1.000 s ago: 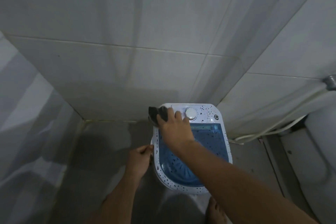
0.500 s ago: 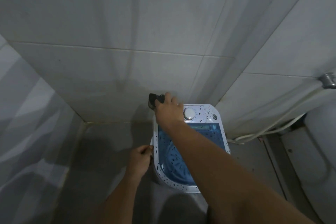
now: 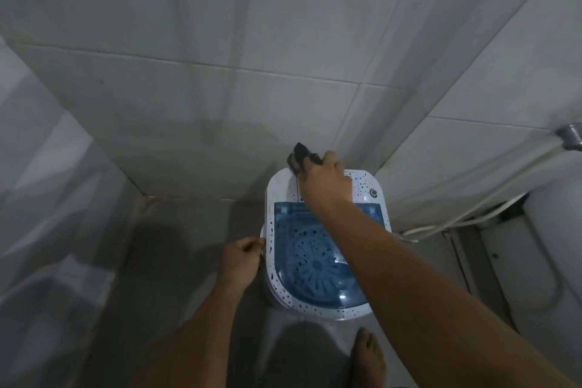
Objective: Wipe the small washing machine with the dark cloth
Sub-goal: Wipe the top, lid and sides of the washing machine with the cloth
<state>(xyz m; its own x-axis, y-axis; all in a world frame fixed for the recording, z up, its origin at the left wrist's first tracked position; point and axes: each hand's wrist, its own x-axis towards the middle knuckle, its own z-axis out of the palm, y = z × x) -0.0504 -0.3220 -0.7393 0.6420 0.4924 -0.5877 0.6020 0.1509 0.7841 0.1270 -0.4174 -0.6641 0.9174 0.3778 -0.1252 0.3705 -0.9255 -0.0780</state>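
Note:
A small white washing machine [image 3: 371, 312] with dark speckles and a blue see-through lid stands on the floor in a tiled corner. My right hand [image 3: 326, 181] is shut on the dark cloth [image 3: 300, 157] and rests on the machine's rear control panel, covering the dial. The cloth sticks out past my fingers at the back edge, near the wall. My left hand [image 3: 241, 258] grips the machine's left rim, its fingers curled around the edge.
Grey tiled walls [image 3: 220, 98] close in behind and on both sides. A white hose [image 3: 472, 214] runs along the right wall to a metal fitting [image 3: 570, 135]. A white fixture [image 3: 554, 261] stands at the right. My bare foot [image 3: 367, 356] is on the floor in front.
My right hand has slid the cloth from the panel's left rear corner rightward along the back edge, now covering the dial. My left hand keeps its grip on the rim.

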